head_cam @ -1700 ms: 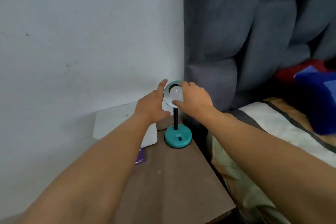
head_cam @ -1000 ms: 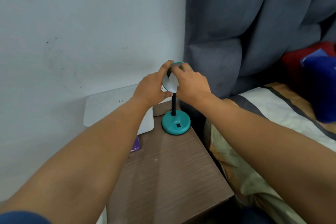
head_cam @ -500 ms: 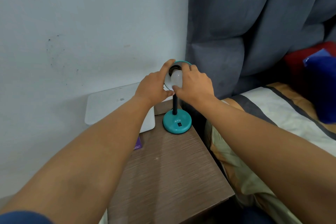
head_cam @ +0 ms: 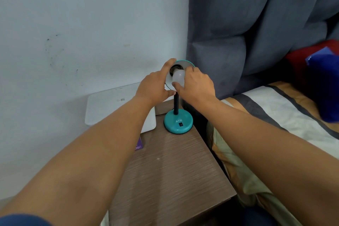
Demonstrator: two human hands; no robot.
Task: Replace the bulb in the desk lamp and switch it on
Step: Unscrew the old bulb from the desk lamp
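Bulb pinched by right hand fingers | left hand grips lamp shade rim

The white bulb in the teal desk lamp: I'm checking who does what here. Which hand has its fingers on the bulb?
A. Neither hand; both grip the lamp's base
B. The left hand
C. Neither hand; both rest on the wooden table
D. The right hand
D: the right hand has thumb and fingers around the white bulb, while the left hand holds the rim of the lamp shade.
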